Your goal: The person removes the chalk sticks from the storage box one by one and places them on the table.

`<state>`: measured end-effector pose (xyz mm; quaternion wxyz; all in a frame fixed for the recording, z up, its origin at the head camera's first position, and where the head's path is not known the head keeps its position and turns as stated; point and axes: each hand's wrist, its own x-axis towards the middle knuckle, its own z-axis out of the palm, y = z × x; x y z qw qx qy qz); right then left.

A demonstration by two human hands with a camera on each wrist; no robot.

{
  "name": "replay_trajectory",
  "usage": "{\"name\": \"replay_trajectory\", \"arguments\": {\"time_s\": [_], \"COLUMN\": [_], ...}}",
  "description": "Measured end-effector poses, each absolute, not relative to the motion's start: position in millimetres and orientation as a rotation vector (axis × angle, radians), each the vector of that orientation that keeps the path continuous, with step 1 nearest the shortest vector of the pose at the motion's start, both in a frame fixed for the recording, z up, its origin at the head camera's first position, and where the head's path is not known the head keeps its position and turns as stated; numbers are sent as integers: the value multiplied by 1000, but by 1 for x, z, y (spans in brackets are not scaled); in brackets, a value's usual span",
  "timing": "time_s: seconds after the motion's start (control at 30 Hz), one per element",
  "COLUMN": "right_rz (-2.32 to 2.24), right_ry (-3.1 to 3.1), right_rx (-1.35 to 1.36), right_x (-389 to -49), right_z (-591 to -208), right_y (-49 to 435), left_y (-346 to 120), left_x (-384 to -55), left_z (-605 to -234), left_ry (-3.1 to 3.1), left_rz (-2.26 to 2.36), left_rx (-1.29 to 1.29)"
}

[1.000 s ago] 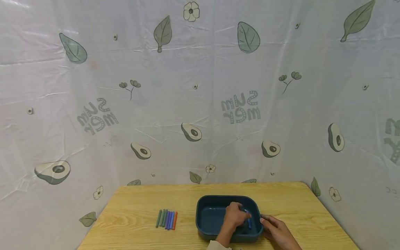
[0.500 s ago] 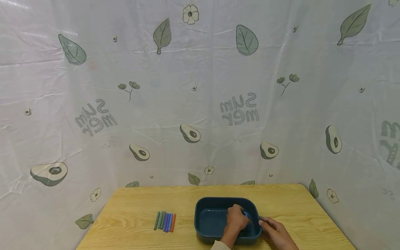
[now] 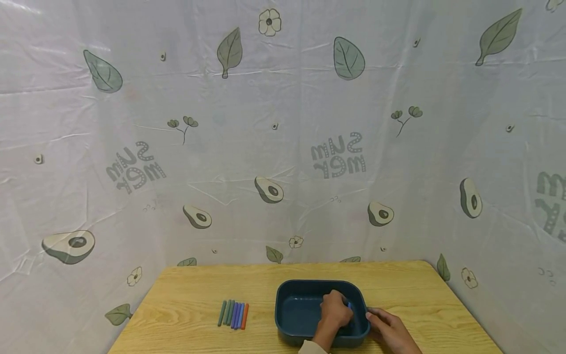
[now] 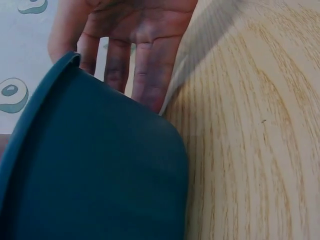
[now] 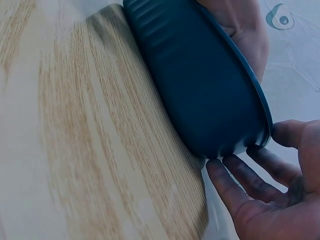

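Observation:
A dark blue rectangular box (image 3: 297,314) stands on the wooden table. Inside its right half, my left hand (image 3: 335,310) reaches down with fingers curled, and a short blue stick (image 3: 350,306) shows between thumb and fingers. The hand covers most of that stick. At the box's right end is my right hand (image 3: 389,328); in the right wrist view its thumb touches the rim while spread, fairly straight fingers (image 5: 227,182) press their tips to the outer wall. The left wrist view looks along the box's outer wall (image 4: 110,165), with the right hand's fingers beyond it.
Left of the box, several thin sticks lie side by side in a row on the table: green sticks (image 3: 227,313), blue-violet sticks (image 3: 237,315) and an orange-red stick (image 3: 245,316). A patterned sheet (image 3: 239,147) hangs behind and around the table (image 3: 194,280).
My left hand has sunk slightly within the box, and its extended fingers have curled in at the blue stick. My right hand stays at the box's end. The head view has shifted slightly.

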<state>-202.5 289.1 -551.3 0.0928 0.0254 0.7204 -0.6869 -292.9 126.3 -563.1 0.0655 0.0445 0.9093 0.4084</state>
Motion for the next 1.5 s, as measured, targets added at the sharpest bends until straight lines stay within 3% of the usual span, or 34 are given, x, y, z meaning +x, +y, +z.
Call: {"name": "replay_trajectory", "arguments": {"time_s": [0.2, 0.5, 1.5], "right_rz": [-2047, -2040, -1992], "right_ry": [2121, 2183, 2213], "right_rx": [88, 156, 222], "right_x": [-202, -201, -203], "right_z": [-552, -548, -548], "right_y": [290, 286, 283], "left_y": [123, 88, -15], "left_x": [-303, -275, -281], "left_z": [-584, -516, -480], "left_ry": [2759, 2477, 2381], "left_rz": [1261, 1557, 1789], "left_rx": [175, 125, 288]}}
